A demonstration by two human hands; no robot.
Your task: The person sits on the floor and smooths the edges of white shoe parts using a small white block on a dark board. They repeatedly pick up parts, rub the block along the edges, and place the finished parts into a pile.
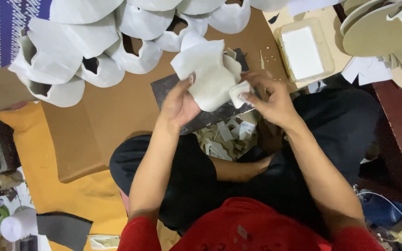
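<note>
Overhead, 2 bare hands work a white shoe upper (209,74) held above a dark cutting slab (201,100): the left hand (178,104) grips its lower left edge, while the right hand (271,97) pinches a folded flap at its right side.

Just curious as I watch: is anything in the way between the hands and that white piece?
No. The left hand and right hand both already grip the white piece, held above the dark slab.

I see the shoe upper (208,74) over the cutting slab (201,116), which lies on the board (117,116). Stacked uppers (94,42) sit behind-left (tray (303,51) behind-right); scraps (226,137) lie just before the slab.
</note>
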